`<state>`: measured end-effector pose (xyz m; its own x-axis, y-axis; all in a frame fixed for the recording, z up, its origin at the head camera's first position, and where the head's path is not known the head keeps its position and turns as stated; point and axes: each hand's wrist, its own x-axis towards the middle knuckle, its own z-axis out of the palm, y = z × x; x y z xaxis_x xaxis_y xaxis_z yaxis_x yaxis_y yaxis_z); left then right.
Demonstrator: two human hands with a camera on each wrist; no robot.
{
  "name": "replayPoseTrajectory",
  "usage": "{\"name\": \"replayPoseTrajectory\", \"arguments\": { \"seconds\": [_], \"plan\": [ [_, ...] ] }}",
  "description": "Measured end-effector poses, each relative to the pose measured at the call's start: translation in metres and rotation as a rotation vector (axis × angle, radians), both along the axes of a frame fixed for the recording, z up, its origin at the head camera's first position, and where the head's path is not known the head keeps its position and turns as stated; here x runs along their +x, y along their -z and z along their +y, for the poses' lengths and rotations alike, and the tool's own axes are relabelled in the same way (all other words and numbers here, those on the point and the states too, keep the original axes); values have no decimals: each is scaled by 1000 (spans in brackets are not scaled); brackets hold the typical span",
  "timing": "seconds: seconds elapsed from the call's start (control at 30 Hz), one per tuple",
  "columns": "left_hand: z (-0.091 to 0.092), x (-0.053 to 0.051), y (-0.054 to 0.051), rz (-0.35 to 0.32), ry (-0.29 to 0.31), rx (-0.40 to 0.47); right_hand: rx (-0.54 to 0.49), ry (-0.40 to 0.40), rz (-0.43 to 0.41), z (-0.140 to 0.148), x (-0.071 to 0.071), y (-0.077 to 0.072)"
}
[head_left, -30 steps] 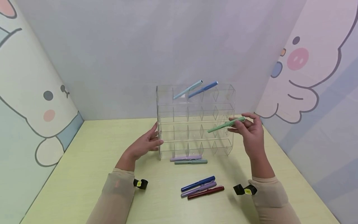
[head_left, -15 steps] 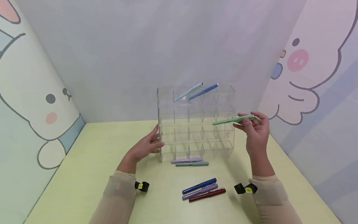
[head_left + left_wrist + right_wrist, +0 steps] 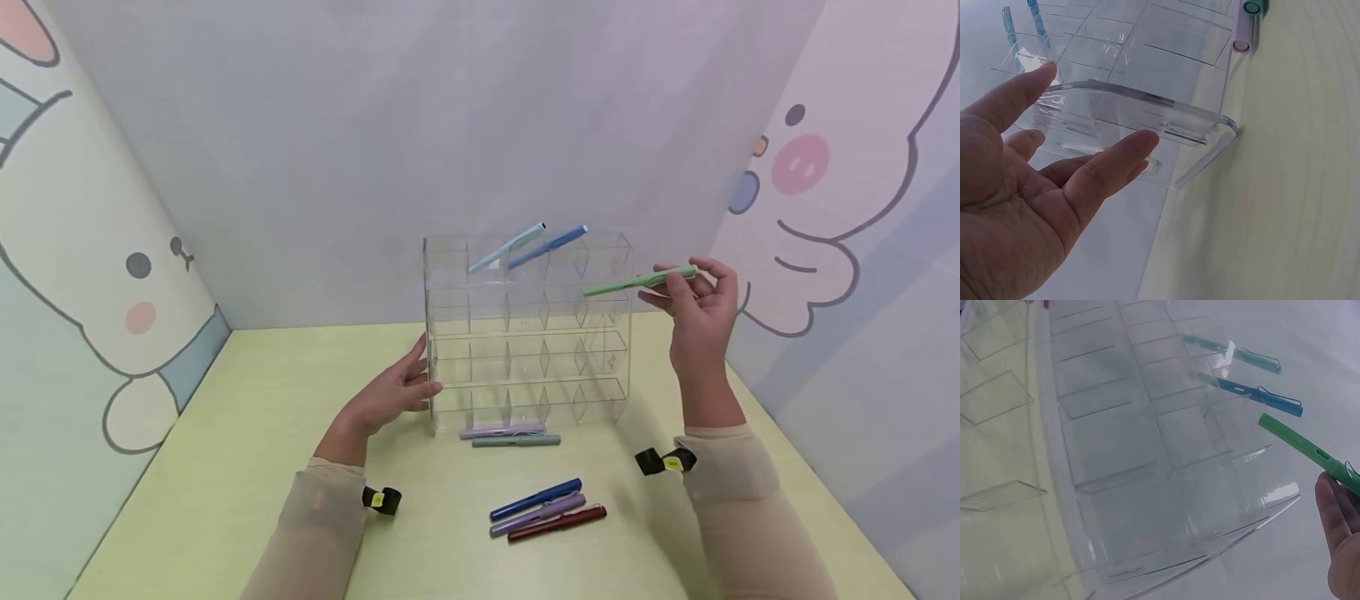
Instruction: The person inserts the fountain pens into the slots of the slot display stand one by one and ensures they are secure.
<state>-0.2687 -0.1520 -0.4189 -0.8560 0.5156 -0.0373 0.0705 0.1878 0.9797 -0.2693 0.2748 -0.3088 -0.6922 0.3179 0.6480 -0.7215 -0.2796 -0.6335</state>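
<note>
My right hand (image 3: 701, 308) pinches a light green pen (image 3: 637, 282) at its clip end, off the right side of the clear acrylic rack (image 3: 525, 335). In the right wrist view, the green pen (image 3: 1300, 442) points its other end toward the rack's upper row. My left hand (image 3: 390, 392) touches the rack's left side with extended fingers, the thumb at the front edge. The left wrist view shows those fingers (image 3: 1116, 156) nearly straight along the side panel. In the top row a pale blue pen (image 3: 507, 247) and a blue pen (image 3: 549, 247) lean to the right.
In front of the rack lie a light purple pen (image 3: 502, 431) and a grey-green pen (image 3: 517, 441). Nearer on the table (image 3: 247, 467) are a dark blue pen (image 3: 536, 500), a purple pen (image 3: 538, 515) and a dark red pen (image 3: 557, 525). A grey wall stands behind.
My right hand has moved right and upward with the green pen, from the rack's lower rows to near its upper rows. The left hand stays at the rack's side.
</note>
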Motion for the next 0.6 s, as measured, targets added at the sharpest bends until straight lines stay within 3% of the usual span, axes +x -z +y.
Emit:
{"name": "replayPoseTrajectory", "arguments": {
  "seconds": [0.37,0.6],
  "plan": [
    [0,-2,0,9,-10,-4,25,64,-27,6,-20,-48],
    [0,-1,0,10,-12,-3,52,41,-18,5,-31,-64]
  ]
}}
